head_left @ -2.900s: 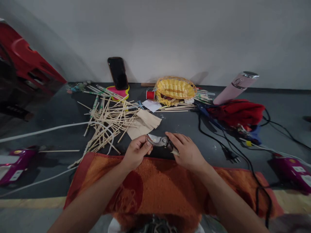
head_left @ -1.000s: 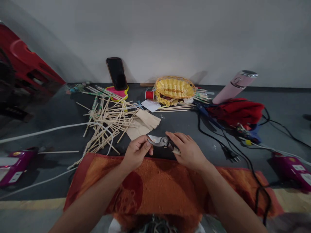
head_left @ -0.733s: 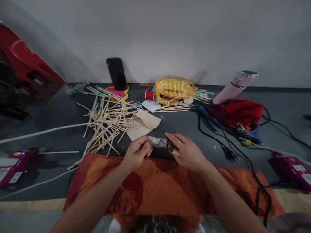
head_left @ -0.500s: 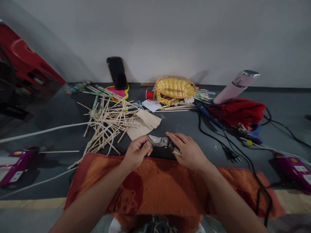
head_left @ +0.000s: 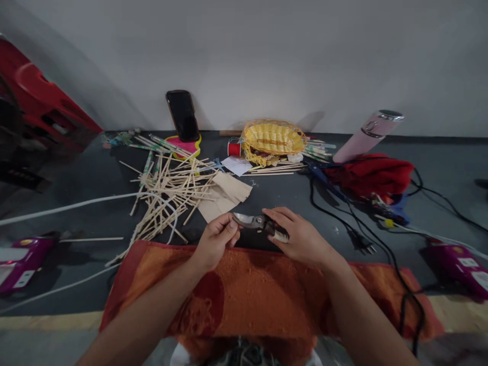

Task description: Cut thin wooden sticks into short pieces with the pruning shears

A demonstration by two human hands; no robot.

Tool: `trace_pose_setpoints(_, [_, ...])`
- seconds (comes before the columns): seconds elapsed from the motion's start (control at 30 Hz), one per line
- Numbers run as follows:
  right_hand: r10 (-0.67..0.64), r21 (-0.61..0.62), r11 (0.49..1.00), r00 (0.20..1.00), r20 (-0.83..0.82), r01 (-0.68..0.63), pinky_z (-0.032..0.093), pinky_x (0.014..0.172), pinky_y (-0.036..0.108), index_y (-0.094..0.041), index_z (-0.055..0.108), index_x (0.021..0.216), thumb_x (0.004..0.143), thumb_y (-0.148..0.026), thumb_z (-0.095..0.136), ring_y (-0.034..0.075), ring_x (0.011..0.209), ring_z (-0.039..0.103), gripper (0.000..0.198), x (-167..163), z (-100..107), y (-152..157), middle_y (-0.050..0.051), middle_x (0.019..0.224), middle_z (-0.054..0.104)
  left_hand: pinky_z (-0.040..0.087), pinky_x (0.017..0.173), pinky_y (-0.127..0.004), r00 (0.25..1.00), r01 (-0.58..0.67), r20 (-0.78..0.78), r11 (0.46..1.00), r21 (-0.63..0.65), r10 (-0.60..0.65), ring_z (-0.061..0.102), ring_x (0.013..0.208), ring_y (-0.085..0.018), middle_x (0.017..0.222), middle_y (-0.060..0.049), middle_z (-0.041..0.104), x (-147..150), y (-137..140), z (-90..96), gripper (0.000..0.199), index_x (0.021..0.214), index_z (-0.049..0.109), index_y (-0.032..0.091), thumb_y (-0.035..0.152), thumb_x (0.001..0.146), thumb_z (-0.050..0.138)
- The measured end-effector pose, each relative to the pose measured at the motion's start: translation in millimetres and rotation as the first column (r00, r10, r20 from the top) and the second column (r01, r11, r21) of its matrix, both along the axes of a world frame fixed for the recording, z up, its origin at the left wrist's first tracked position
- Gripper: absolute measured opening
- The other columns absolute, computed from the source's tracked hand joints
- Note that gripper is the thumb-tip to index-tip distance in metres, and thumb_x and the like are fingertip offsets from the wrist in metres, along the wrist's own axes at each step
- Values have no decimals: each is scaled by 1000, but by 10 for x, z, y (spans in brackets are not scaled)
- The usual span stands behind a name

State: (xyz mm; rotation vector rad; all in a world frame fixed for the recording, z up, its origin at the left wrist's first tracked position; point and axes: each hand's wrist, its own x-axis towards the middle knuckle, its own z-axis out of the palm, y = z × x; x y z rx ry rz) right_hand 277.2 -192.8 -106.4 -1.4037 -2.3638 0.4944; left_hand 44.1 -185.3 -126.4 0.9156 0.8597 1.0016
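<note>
My right hand [head_left: 301, 235] is wrapped around the handles of a pair of pruning shears [head_left: 261, 222], whose blades point left. At the blade tips, my left hand [head_left: 217, 238] is closed in a pinch, thumb against fingers. Whatever sits in that pinch is too small or hidden to name. Both hands are just above the near edge of the dark table, where an orange towel [head_left: 259, 290] is spread. Beyond my left hand lie a heap of thin wooden sticks [head_left: 171, 185] and a piece of tan paper [head_left: 217, 198].
A phone [head_left: 183, 116] leans upright at the back, near a red thread spool [head_left: 234, 149] and a yellow woven basket [head_left: 274, 137]. To the right are a pink bottle [head_left: 368, 136], red cloth [head_left: 373, 175] and black cables [head_left: 354, 231]. Purple devices [head_left: 26, 264] flank both sides.
My right hand has shifted slightly right and down, and more of the shears' lower handle shows. My left hand stays nearly where it was.
</note>
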Motion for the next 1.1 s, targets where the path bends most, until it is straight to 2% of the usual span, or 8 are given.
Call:
trace_pose_setpoints(0.1, [-5, -6, 1000, 999, -38, 4, 47, 98, 39, -30, 40, 140, 83, -24, 59, 22, 113, 56, 60, 53, -25, 37, 7, 129, 52, 23, 45, -19, 992, -35, 115, 997, -68, 43, 31, 44, -5, 53, 7, 38, -30, 39, 48, 26, 77, 54, 16, 39, 82, 65])
trace_pose_setpoints(0.2, [-181, 52, 982, 983, -43, 183, 49, 95, 42, -30, 39, 141, 84, -30, 59, 24, 112, 57, 60, 111, -115, 94, 7, 128, 52, 24, 45, -18, 987, -40, 151, 995, -88, 53, 33, 45, -4, 52, 6, 41, -63, 80, 100, 23, 78, 57, 15, 37, 82, 65])
trace_pose_setpoints(0.37, [-443, 157, 891, 891, 101, 426, 53, 79, 41, -26, 42, 138, 83, -46, 61, 29, 103, 61, 61, 244, -271, 185, 10, 124, 55, 26, 45, -18, 990, -52, 125, 993, -102, 65, 38, 46, -5, 53, 4, 48, -64, 80, 127, 17, 84, 62, 15, 33, 83, 63])
trace_pose_setpoints(0.63, [-475, 220, 877, 841, 260, 427, 49, 77, 42, -22, 47, 133, 87, -46, 56, 30, 98, 58, 52, 278, -286, 163, 12, 118, 58, 28, 47, -20, 991, -15, -131, 998, 66, 23, 41, 48, -6, 53, 4, 49, -41, 55, 60, 18, 79, 63, 16, 32, 85, 59])
trace_pose_setpoints(0.83, [-439, 254, 880, 891, 114, 401, 44, 88, 46, -19, 58, 119, 90, -35, 53, 31, 108, 50, 34, 253, -246, 177, 13, 118, 57, 29, 49, -20, 950, 89, -310, 979, 181, -29, 38, 50, -7, 55, 5, 45, -26, 15, 54, 22, 82, 62, 15, 36, 87, 56])
trace_pose_setpoints(0.93, [-325, 197, 915, 933, -153, 352, 42, 91, 40, -19, 61, 106, 94, -30, 46, 25, 103, 53, 22, 128, -131, 127, 11, 108, 60, 25, 47, -20, 893, 155, -448, 959, 239, -32, 34, 49, -7, 56, 5, 42, -24, -17, 49, 23, 82, 62, 15, 36, 88, 54])
trace_pose_setpoints(1.0, [-262, 100, 947, 915, -309, 305, 44, 84, 34, -20, 60, 93, 97, -31, 42, 21, 93, 55, 21, -6, -43, 44, 8, 95, 61, 26, 48, -20, 838, 212, -546, 931, 299, -16, 36, 51, -8, 59, 4, 46, -25, -34, 48, 22, 83, 63, 15, 35, 88, 54])
trace_pose_setpoints(1.1, [-211, -183, 973, 876, -434, 144, 42, 64, 26, -20, 55, 82, 99, -38, 38, 15, 69, 52, 30, -205, 24, -95, 1, 73, 55, 33, 54, -20, 771, 299, -637, 873, 385, 17, 45, 57, -9, 68, 2, 57, -28, -48, 51, 19, 87, 64, 16, 31, 89, 52])
